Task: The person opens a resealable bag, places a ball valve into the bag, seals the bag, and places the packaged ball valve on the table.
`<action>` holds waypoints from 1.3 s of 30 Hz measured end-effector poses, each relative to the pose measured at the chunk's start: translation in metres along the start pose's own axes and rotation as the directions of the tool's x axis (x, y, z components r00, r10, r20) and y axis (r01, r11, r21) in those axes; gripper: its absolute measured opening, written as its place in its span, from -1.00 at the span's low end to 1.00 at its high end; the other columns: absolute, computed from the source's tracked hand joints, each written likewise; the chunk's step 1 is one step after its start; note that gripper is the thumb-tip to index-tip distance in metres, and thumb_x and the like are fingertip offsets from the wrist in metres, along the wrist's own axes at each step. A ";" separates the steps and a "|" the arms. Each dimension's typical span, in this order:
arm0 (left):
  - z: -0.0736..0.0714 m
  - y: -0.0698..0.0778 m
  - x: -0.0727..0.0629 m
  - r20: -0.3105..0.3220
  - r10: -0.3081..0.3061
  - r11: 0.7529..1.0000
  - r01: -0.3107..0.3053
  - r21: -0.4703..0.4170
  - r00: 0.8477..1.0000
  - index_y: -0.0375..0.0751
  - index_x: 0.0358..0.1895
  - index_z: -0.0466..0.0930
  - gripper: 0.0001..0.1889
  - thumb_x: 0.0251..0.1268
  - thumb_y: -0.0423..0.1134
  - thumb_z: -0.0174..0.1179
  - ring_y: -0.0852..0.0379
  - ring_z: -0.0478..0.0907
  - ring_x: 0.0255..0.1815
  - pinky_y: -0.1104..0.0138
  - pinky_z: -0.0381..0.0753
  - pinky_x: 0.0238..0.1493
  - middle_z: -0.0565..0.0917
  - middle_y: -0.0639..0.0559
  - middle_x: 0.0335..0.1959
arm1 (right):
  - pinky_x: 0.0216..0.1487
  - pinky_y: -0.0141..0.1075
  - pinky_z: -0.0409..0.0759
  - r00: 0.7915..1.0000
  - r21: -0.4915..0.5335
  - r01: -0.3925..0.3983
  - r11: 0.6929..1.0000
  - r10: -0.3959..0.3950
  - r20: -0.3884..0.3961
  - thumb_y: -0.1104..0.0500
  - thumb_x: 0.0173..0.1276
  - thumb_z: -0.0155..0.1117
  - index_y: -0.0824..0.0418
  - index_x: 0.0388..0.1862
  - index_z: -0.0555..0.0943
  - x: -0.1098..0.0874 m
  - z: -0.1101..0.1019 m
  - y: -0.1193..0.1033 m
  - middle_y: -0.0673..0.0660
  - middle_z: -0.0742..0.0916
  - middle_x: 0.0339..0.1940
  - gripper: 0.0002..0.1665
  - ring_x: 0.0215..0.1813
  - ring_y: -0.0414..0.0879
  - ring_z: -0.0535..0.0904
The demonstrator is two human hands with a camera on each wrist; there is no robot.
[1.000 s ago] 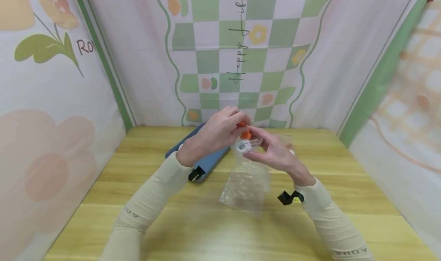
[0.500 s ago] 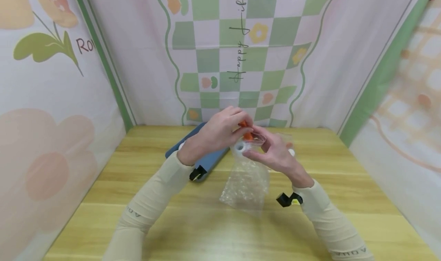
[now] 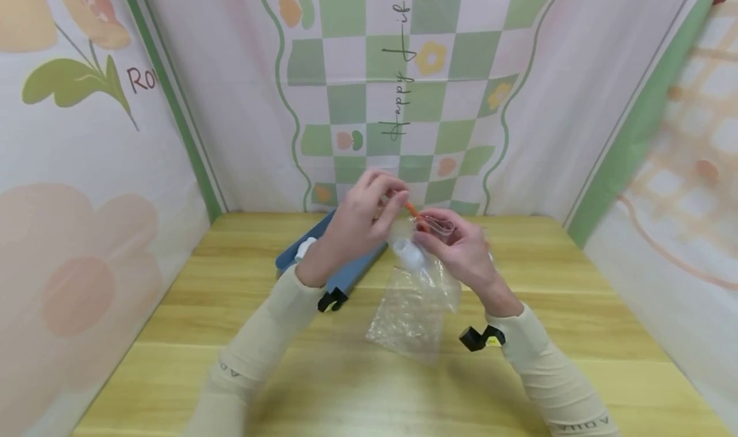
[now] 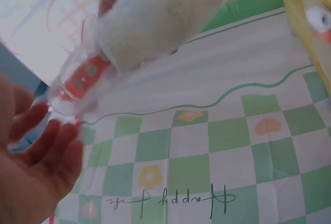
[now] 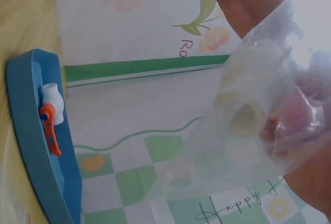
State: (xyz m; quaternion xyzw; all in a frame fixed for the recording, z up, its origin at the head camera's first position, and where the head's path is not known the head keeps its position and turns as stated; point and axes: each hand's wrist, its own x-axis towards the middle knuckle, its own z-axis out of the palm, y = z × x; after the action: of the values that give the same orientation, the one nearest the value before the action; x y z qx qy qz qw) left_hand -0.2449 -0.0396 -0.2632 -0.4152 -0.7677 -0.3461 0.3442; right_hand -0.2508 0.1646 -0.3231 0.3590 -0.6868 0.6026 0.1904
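A white ball valve [image 3: 408, 252] with an orange handle [image 3: 423, 224] sits inside a clear plastic bag [image 3: 406, 315], held above the table. My right hand [image 3: 464, 251] pinches the bagged valve near its handle, thumb in front. My left hand [image 3: 364, 216] is just left of the handle's end. In the left wrist view the left fingers [image 4: 57, 149] are loosely bent and spread, tips right beside the bag's end where the orange handle [image 4: 85, 76] shows through. The cloudy bag hides much of the valve body [image 5: 243, 118] and the right fingers in the right wrist view.
A blue tray [image 3: 354, 267] lies behind my left forearm; another white valve [image 5: 53, 105] with an orange handle rests in it. Behind my right hand, another white and orange piece [image 4: 318, 19] lies on the wooden table [image 3: 519, 373]. Printed cloth walls enclose the back and sides.
My left hand has come off the orange handle and moved up and left. The bagged valve has turned in my right hand, its round opening no longer facing the head camera.
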 end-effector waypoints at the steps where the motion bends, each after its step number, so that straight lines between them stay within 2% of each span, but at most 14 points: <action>1: 0.000 0.001 -0.003 -0.050 -0.004 1.000 0.005 0.027 0.999 -0.26 -0.28 0.55 -0.87 0.44 -0.29 0.13 0.13 0.49 -0.35 0.41 0.52 -0.29 0.53 -0.07 -0.31 | -0.04 -0.44 0.66 1.000 0.000 0.005 1.000 -0.005 -0.023 0.61 0.14 0.30 0.55 0.04 0.52 0.000 0.001 0.000 -0.12 0.75 -0.12 -0.56 -0.06 -0.26 0.70; 3: 0.000 0.006 -0.010 -0.098 -0.021 0.995 0.031 0.096 0.995 -0.23 -0.41 0.49 -0.80 0.40 -0.24 0.18 0.14 0.41 -0.48 0.43 0.43 -0.40 0.48 -0.02 -0.48 | -0.05 -0.44 0.66 0.998 0.000 0.016 1.000 -0.016 -0.067 0.61 0.14 0.30 0.55 0.04 0.53 0.001 0.002 -0.001 -0.11 0.76 -0.14 -0.56 -0.07 -0.25 0.71; 4: 0.001 0.008 -0.013 -0.094 -0.036 0.989 0.049 0.138 0.995 -0.19 -0.47 0.44 -0.74 0.38 -0.20 0.21 0.16 0.35 -0.54 0.43 0.36 -0.48 0.42 0.01 -0.56 | -0.04 -0.44 0.66 0.996 0.000 0.017 1.000 -0.017 -0.087 0.61 0.13 0.31 0.54 0.04 0.53 0.002 0.003 -0.001 -0.10 0.76 -0.13 -0.56 -0.06 -0.25 0.71; 6: 0.003 0.013 -0.019 -0.045 -0.084 0.972 0.092 0.216 0.995 -0.13 -0.53 0.38 -0.65 0.34 -0.07 0.25 0.21 0.26 -0.65 0.45 0.23 -0.58 0.35 0.08 -0.63 | -0.07 -0.45 0.66 0.993 -0.031 0.029 0.999 -0.033 -0.112 0.58 0.15 0.32 0.52 0.05 0.55 0.002 0.005 -0.002 -0.12 0.76 -0.13 -0.56 -0.07 -0.26 0.71; 9: 0.009 0.019 -0.024 0.024 -0.182 0.936 0.166 0.311 0.983 -0.10 -0.50 0.40 -0.59 0.29 0.11 0.26 0.25 0.22 -0.70 0.46 0.16 -0.65 0.35 0.12 -0.62 | -0.15 -0.48 0.66 0.990 -0.089 0.045 0.995 -0.056 -0.128 0.56 0.15 0.35 0.48 0.04 0.58 0.002 0.009 -0.003 -0.09 0.76 -0.14 -0.57 -0.10 -0.29 0.71; 11: 0.014 0.020 -0.025 0.039 -0.231 0.917 0.204 0.341 0.972 -0.12 -0.44 0.46 -0.59 0.28 0.16 0.25 0.23 0.26 -0.68 0.46 0.20 -0.65 0.39 0.10 -0.58 | -0.22 -0.51 0.66 0.988 -0.125 0.065 0.990 -0.081 -0.129 0.56 0.15 0.35 0.47 0.03 0.59 0.002 0.012 -0.003 0.03 0.77 -0.18 -0.58 -0.14 -0.32 0.70; 13: 0.018 0.020 -0.026 0.041 -0.256 0.908 0.226 0.354 0.966 -0.14 -0.37 0.51 -0.60 0.31 0.15 0.22 0.20 0.32 -0.63 0.44 0.27 -0.62 0.44 0.07 -0.53 | -0.22 -0.50 0.66 0.987 -0.132 0.081 0.988 -0.098 -0.128 0.59 0.14 0.33 0.49 0.02 0.59 0.002 0.015 -0.003 0.19 0.75 -0.18 -0.58 -0.13 -0.32 0.69; 16: 0.023 0.018 -0.025 0.056 -0.265 0.919 0.234 0.317 0.963 -0.16 -0.27 0.55 -0.67 0.39 0.06 0.17 0.16 0.40 -0.51 0.42 0.37 -0.51 0.51 0.05 -0.46 | -0.18 -0.51 0.66 0.985 -0.133 0.098 0.986 -0.115 -0.127 0.60 0.14 0.31 0.50 0.02 0.58 0.002 0.018 -0.003 0.37 0.71 -0.17 -0.58 -0.12 -0.33 0.68; 18: 0.023 0.018 -0.024 0.058 -0.265 0.934 0.241 0.265 0.963 -0.17 -0.25 0.56 -0.73 0.42 -0.01 0.16 0.13 0.42 -0.45 0.39 0.41 -0.44 0.54 0.03 -0.43 | -0.17 -0.51 0.65 0.985 -0.129 0.103 0.986 -0.120 -0.128 0.60 0.15 0.30 0.49 0.03 0.58 0.002 0.020 -0.004 0.36 0.70 -0.15 -0.59 -0.11 -0.32 0.68; 22: 0.021 0.018 -0.023 0.023 -0.264 0.956 0.259 0.140 0.964 -0.18 -0.25 0.60 -0.85 0.40 -0.16 0.20 0.12 0.45 -0.36 0.36 0.45 -0.32 0.61 0.02 -0.37 | -0.21 -0.52 0.65 0.983 -0.128 0.109 0.986 -0.127 -0.135 0.58 0.15 0.33 0.45 0.03 0.59 0.002 0.021 -0.005 0.16 0.72 -0.13 -0.57 -0.14 -0.30 0.68; 28: 0.018 0.018 -0.022 -0.042 -0.253 0.966 0.255 0.043 0.967 -0.17 -0.23 0.65 -0.92 0.37 -0.25 0.23 0.17 0.52 -0.31 0.40 0.47 -0.29 0.67 0.03 -0.33 | -0.51 -0.59 0.48 0.977 -0.135 0.143 0.980 -0.162 -0.139 0.60 0.12 0.33 0.45 0.01 0.60 0.003 0.021 -0.008 -0.09 0.73 -0.12 -0.57 -0.23 -0.33 0.66; 29: 0.018 0.018 -0.022 -0.047 -0.250 0.967 0.252 0.035 0.967 -0.16 -0.23 0.66 -0.92 0.37 -0.24 0.23 0.18 0.53 -0.31 0.41 0.47 -0.29 0.67 0.04 -0.33 | -0.50 -0.59 0.48 0.977 -0.131 0.146 0.981 -0.164 -0.136 0.61 0.12 0.33 0.46 0.01 0.59 0.003 0.021 -0.009 -0.10 0.73 -0.12 -0.57 -0.22 -0.33 0.66; 35: 0.015 0.017 -0.022 -0.085 -0.244 0.970 0.243 -0.018 0.966 -0.16 -0.25 0.67 -0.91 0.38 -0.23 0.23 0.20 0.57 -0.31 0.42 0.55 -0.26 0.69 0.04 -0.35 | -0.12 -0.51 0.63 0.984 -0.106 0.119 0.987 -0.132 -0.120 0.61 0.09 0.34 0.48 0.02 0.57 0.003 0.019 -0.011 -0.12 0.73 -0.13 -0.54 -0.11 -0.28 0.68; 39: 0.013 0.016 -0.022 -0.086 -0.253 0.967 0.249 -0.051 0.964 -0.15 -0.26 0.67 -0.91 0.38 -0.23 0.23 0.22 0.59 -0.32 0.39 0.61 -0.25 0.69 0.05 -0.37 | -0.23 -0.54 0.60 0.987 -0.123 0.112 0.986 -0.125 -0.102 0.59 0.09 0.36 0.42 -0.02 0.60 0.002 0.017 -0.011 -0.10 0.72 -0.18 -0.57 -0.23 -0.31 0.65</action>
State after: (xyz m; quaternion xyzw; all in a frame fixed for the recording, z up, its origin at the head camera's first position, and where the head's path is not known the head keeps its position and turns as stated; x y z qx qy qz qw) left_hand -0.2246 -0.0311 -0.2835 -0.3049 -0.7906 -0.4207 0.3241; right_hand -0.2413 0.1474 -0.3179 0.3537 -0.6869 0.5678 0.2840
